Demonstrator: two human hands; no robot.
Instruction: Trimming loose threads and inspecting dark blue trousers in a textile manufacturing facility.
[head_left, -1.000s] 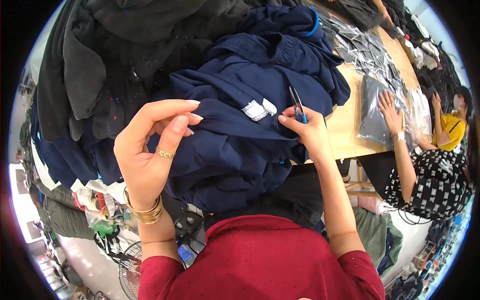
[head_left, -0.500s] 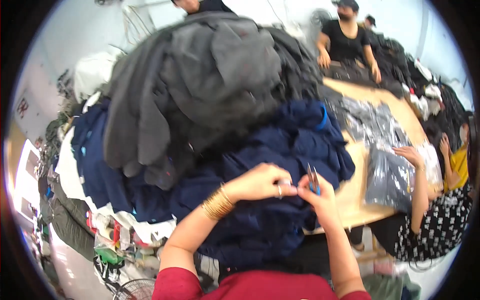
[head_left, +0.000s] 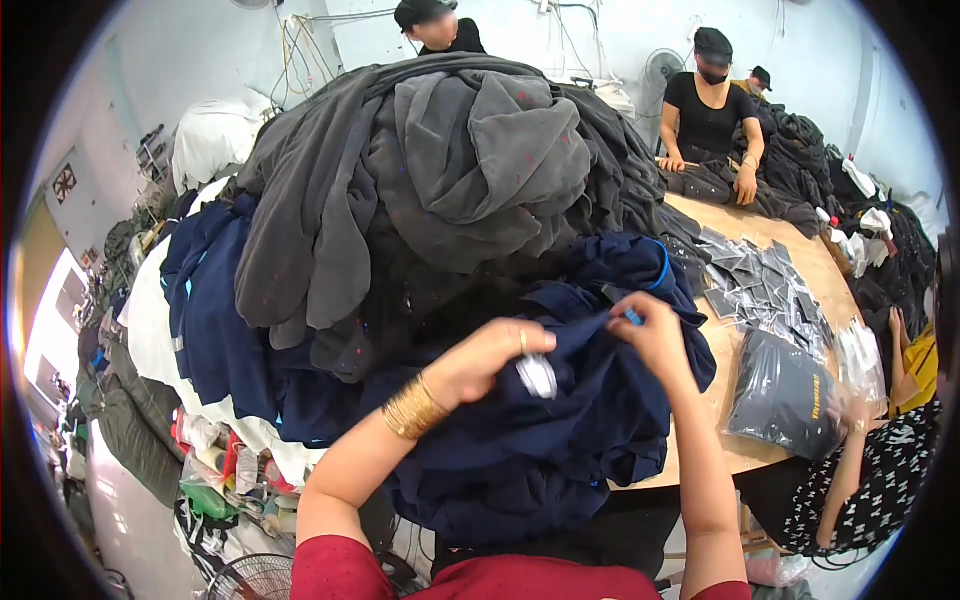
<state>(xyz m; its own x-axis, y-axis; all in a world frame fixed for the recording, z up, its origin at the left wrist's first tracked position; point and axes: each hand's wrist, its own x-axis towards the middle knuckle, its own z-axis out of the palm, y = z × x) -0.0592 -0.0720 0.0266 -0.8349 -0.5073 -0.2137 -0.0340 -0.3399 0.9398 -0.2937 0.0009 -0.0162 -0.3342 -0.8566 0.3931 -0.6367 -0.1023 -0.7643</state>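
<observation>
Left hand [head_left: 487, 357]: curling closed, pinching a small white tag [head_left: 537, 376] that is hanging from the navy garment [head_left: 560, 440]; gold bangles [head_left: 412, 407] are sitting on the wrist and a ring on one finger.
Right hand [head_left: 655, 335]: closing around a fold of the same navy garment, with a small blue-handled tool [head_left: 633, 317] poking out between the fingers; what kind of tool it is cannot be told from this view.
Navy garment: lying bunched at the near edge of the worktop [head_left: 735, 380], right in front of the person, draping down over the edge toward the red top.
White tag: sitting between the two hands, touching the left fingertips, just beside the right hand.
Grey pile [head_left: 450, 190]: heaping up on the far side of the navy garment, towering over it.
Blue garments [head_left: 215, 300]: hanging down on the left side of the heap.
Bagged items [head_left: 790, 395]: lying on the worktop to the right, dark clothing in clear plastic, with smaller flat packets [head_left: 755, 285] spreading out farther back.
Other people: one in a black top [head_left: 710, 115] is sitting at the far right of the worktop handling dark cloth; another is standing behind the grey pile; an arm in a patterned sleeve [head_left: 880, 470] is reaching in at the near right.
</observation>
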